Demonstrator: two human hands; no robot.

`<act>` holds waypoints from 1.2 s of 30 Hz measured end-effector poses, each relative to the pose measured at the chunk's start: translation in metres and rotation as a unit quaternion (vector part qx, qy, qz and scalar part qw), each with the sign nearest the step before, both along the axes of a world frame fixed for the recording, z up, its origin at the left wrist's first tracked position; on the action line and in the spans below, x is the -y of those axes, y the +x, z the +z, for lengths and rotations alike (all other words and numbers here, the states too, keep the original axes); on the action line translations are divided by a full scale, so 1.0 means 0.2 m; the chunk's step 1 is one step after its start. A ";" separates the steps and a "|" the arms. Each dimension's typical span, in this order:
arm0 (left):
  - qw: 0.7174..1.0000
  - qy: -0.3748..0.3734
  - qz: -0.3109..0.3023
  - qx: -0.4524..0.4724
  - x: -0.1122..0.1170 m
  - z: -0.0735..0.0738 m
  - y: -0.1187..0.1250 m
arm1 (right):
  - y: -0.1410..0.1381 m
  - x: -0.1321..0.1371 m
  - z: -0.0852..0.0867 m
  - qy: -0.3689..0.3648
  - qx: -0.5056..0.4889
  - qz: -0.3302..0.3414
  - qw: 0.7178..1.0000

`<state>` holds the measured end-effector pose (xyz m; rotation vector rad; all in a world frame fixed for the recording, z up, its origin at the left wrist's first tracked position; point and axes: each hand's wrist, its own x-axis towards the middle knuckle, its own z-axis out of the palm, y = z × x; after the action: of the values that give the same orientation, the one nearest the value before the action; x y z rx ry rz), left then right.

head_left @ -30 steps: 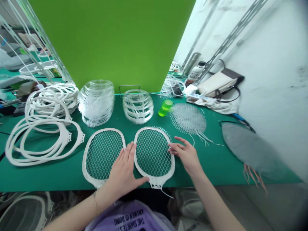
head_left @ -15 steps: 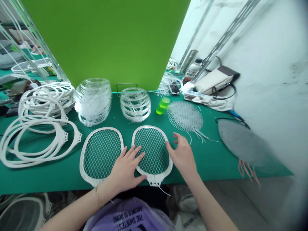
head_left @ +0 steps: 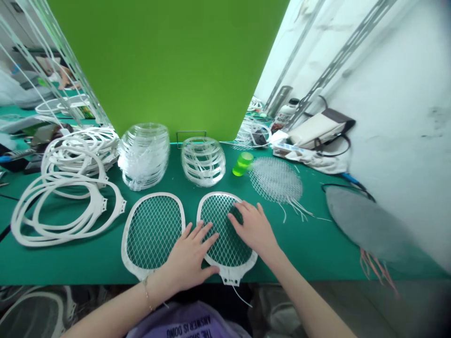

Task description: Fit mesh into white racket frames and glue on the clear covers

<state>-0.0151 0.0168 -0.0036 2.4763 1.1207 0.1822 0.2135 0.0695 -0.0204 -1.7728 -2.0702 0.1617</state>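
Note:
Two white racket-head frames with diamond mesh lie flat side by side at the table's front. My left hand (head_left: 192,256) rests with spread fingers on the lower left of the right meshed frame (head_left: 219,220). Part of the left meshed frame (head_left: 155,230) is covered by that hand and wrist. Over the upper right of the right frame's mesh lies my right hand (head_left: 252,227), open, fingers forward and holding nothing. A loose white strand (head_left: 242,296) hangs from the right frame's neck, past the table edge.
White bare frames (head_left: 66,234) pile up at the left. Behind the meshed frames stand two stacks of clear plastic rings (head_left: 144,157). A green cylinder (head_left: 243,164), loose netting (head_left: 276,180) and a grey mesh sheet (head_left: 355,216) lie to the right. A green panel (head_left: 169,70) rises behind.
My right hand has moved left, from the right frame's outer edge onto its mesh. My left hand stays on the frame. The camera view has shifted slightly.

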 end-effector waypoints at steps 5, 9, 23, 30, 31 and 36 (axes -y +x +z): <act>0.970 0.189 0.152 0.020 -0.32 0.31 -0.22 | -0.13 -0.37 0.17 0.090 0.042 0.073 0.992; 0.925 0.263 0.266 -0.058 -0.73 0.51 -0.62 | -0.19 -0.65 0.23 0.024 0.176 0.156 0.972; 0.950 0.263 0.155 -0.068 -0.87 0.53 -0.95 | -0.03 -0.80 0.23 0.027 0.164 0.261 0.951; 0.810 0.556 0.169 0.079 -0.73 0.68 -0.86 | -0.01 -0.72 0.11 0.228 0.130 0.257 0.930; 0.788 0.589 0.153 0.092 -0.67 0.70 -0.84 | -0.02 -0.72 0.09 0.220 0.139 0.270 0.927; 0.744 0.649 0.097 0.122 -0.27 0.74 -0.73 | -0.04 -0.77 0.05 0.175 0.158 0.309 0.921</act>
<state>-0.1615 0.0708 0.1447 3.1777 1.3486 1.8616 0.2063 0.2242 -0.0103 -0.9389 -2.6305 -0.3250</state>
